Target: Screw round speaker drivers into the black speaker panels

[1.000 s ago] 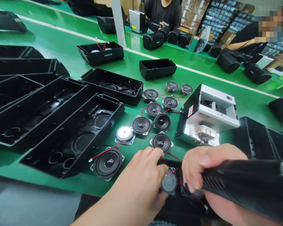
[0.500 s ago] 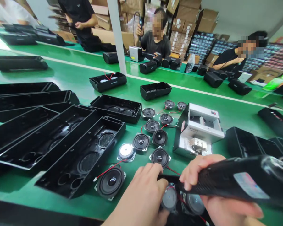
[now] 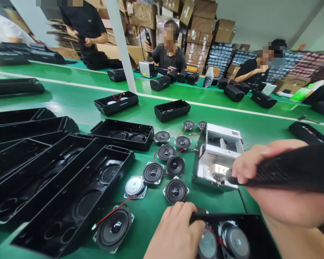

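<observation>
1. A green assembly bench [image 3: 156, 212] runs across the view, with a white stripe along it; a second green bench lies beyond. Its far end is cut off by the frame.
2. Behind it, stacked cartons [image 3: 199, 21] rise out of the top of the view. Two seated co-workers [image 3: 167, 54] [image 3: 253, 70] work at the far bench, and their hands are small and partly hidden.
3. Long black plastic speaker housings [image 3: 56, 201] lie open side up at left, overlapping and cut off by the edge.
4. A silver-and-white bench machine [image 3: 217, 158] stands mid-bench, its small label too tiny to read.
5. The right hand [image 3: 283, 201] is closed around a black speaker shell [image 3: 291, 172], held above the bench and running out of the right edge. No writing shows on it.
6. The left hand [image 3: 174, 232] is curled over the rim of an open speaker housing [image 3: 224, 216], which is cut off at the bottom.
7. Two round drivers [image 3: 236, 241] sit inside it, one partly hidden. Loose drivers [image 3: 175, 190] with red wires [image 3: 110, 212] lie just beyond.
</observation>
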Demonstrator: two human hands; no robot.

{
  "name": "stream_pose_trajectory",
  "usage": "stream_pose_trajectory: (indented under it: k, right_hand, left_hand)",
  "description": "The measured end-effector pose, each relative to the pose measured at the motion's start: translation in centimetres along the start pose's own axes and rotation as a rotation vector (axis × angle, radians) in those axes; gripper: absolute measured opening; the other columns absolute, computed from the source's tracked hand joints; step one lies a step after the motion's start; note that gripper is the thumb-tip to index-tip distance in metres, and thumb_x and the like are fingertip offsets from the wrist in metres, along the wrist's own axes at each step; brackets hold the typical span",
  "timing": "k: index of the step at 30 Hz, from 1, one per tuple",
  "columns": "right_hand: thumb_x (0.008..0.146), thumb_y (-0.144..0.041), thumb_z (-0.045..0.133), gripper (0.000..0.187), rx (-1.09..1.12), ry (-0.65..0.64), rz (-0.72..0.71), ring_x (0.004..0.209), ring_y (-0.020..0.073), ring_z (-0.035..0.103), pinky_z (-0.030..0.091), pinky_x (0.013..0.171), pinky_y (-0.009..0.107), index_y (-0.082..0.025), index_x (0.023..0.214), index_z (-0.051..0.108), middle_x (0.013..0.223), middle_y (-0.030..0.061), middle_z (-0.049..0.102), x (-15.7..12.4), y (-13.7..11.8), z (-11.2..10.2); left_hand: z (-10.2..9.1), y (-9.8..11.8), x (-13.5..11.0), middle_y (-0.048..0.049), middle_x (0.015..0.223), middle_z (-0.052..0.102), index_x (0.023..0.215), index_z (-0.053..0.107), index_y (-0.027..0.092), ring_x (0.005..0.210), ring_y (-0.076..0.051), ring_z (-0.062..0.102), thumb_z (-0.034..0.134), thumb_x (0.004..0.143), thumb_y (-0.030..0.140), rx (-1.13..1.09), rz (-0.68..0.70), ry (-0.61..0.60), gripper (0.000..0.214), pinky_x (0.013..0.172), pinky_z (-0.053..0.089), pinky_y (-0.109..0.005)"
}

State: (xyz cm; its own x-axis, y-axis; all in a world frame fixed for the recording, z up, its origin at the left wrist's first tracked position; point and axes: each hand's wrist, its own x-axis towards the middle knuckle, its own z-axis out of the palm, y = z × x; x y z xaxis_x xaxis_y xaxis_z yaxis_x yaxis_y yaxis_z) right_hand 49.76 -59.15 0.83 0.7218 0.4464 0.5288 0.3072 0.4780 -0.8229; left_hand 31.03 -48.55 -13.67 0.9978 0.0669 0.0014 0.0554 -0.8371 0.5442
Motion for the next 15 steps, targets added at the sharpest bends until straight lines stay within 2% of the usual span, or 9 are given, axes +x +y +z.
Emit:
stream_pose_trajectory:
  k: [3,6,9,11,14,15]
  right_hand:
    - [0.067,-0.100,0.078,0.076,-0.053,0.041,0.046,0.041,0.0230,0.056,0.045,0.041,0.036,-0.027,0.088,0.082,0.054,0.0028,0.067,0.7,0.9,0.6]
    - [0.072,-0.100,0.074,0.078,-0.056,0.054,0.086,0.042,0.0224,0.056,0.045,0.042,0.035,-0.027,0.100,0.080,0.055,0.0022,0.067,0.8,1.2,0.4]
    - [0.078,-0.098,0.071,0.076,-0.067,0.049,0.067,0.045,0.0224,0.056,0.047,0.045,0.036,-0.028,0.107,0.080,0.057,0.0023,0.068,0.5,1.1,0.2]
    - [0.076,-0.100,0.071,0.077,-0.072,0.052,0.073,0.045,0.0221,0.055,0.046,0.046,0.036,-0.029,0.104,0.082,0.055,0.0031,0.067,0.2,0.9,0.2]
    - [0.065,-0.097,0.082,0.071,-0.070,0.084,0.109,0.044,0.0224,0.055,0.045,0.044,0.036,-0.031,0.090,0.083,0.055,0.0026,0.065,-0.3,0.4,0.5]
    - [0.065,-0.095,0.085,0.067,-0.068,0.083,0.122,0.043,0.0229,0.055,0.045,0.043,0.037,-0.031,0.087,0.082,0.054,0.0023,0.065,-0.4,0.2,0.6]
  left_hand:
    - [-1.8,0.5,-0.2,-0.0105,0.139,0.068,0.128,0.079,0.027,0.126,-0.037,0.064,0.089,0.087,0.039,-0.076,-0.034,-0.072,0.044,0.104,0.055,-0.050]
    - [-3.2,1.1,-0.1,-0.0116,0.147,0.067,0.134,0.078,0.028,0.134,-0.040,0.063,0.096,0.082,0.042,-0.137,-0.074,-0.133,0.057,0.111,0.055,-0.054]
    - [-3.7,1.3,0.2,-0.0125,0.149,0.066,0.134,0.078,0.027,0.137,-0.041,0.062,0.099,0.079,0.039,-0.161,-0.096,-0.152,0.060,0.113,0.055,-0.057]
    - [-3.7,1.3,0.3,-0.0123,0.149,0.066,0.133,0.079,0.027,0.137,-0.041,0.062,0.099,0.079,0.037,-0.171,-0.101,-0.154,0.059,0.114,0.054,-0.058]
    - [-3.9,1.4,0.4,-0.0117,0.148,0.066,0.131,0.080,0.027,0.137,-0.041,0.062,0.098,0.078,0.036,-0.186,-0.113,-0.164,0.057,0.115,0.053,-0.058]
    - [-4.0,1.4,0.5,-0.0117,0.149,0.066,0.131,0.080,0.027,0.137,-0.041,0.062,0.098,0.078,0.036,-0.195,-0.116,-0.170,0.056,0.116,0.053,-0.058]
